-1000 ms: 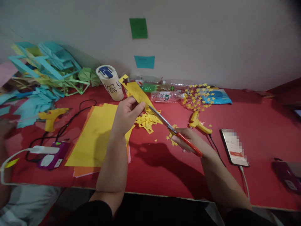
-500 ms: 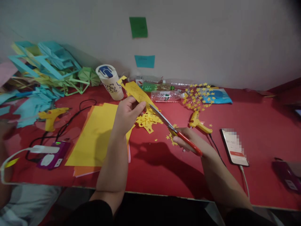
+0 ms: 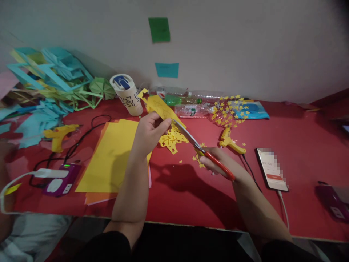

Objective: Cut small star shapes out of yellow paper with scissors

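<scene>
Between thumb and fingers, my left hand (image 3: 149, 131) pinches a strip of yellow paper (image 3: 163, 107) that has faint drawn lines. My right hand (image 3: 215, 159) grips red-handled scissors (image 3: 191, 138), whose blades point up and left and reach the paper's lower edge, close to my left thumb. Beneath the strip lies a pile of yellow paper scraps (image 3: 173, 139) with star-shaped holes. Small cut-out yellow stars (image 3: 201, 161) lie on the table just left of my right hand. Sheets of yellow paper (image 3: 109, 160) are stacked under my left forearm.
A white tumbler (image 3: 127, 96), plastic bottles (image 3: 192, 110) and a star-covered clear ball (image 3: 228, 112) stand along the wall. One yellow glue gun (image 3: 231, 142) and a phone (image 3: 271, 169) are on the right. Another glue gun (image 3: 60, 136), a purple power strip (image 3: 64, 179) and paper shapes (image 3: 62, 69) occupy the left.
The yellow strip and my left hand have shifted slightly right and turned a little against the scissor blades. My right hand keeps nearly the same position.
</scene>
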A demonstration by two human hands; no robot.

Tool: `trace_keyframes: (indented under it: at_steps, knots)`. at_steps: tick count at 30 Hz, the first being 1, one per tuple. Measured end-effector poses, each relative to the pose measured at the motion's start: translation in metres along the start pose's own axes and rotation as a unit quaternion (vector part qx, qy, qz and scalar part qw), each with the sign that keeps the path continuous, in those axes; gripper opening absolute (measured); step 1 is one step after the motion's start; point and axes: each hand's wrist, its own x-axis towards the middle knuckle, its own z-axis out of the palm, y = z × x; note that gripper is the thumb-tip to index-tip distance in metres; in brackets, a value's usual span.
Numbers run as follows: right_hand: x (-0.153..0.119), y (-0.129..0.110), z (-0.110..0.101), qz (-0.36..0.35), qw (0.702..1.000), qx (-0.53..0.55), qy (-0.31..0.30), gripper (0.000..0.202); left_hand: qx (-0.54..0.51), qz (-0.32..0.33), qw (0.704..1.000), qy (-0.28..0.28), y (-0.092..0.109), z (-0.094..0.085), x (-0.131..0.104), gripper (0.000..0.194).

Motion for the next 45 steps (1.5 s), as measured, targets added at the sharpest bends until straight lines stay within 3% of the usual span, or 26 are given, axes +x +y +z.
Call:
trace_keyframes:
  at_steps: [13,45]
  knots:
    - [-0.002,0.002,-0.002,0.004,0.999,0.021,-0.029,0.045,0.003,-0.008,1.000,-0.002,0.000,-0.004,0.002,0.012]
    - [0.000,0.003,0.007,0.017,0.998,0.058,0.013,0.044,-0.036,-0.001,0.999,0.001,-0.004,0.008,-0.001,0.012]
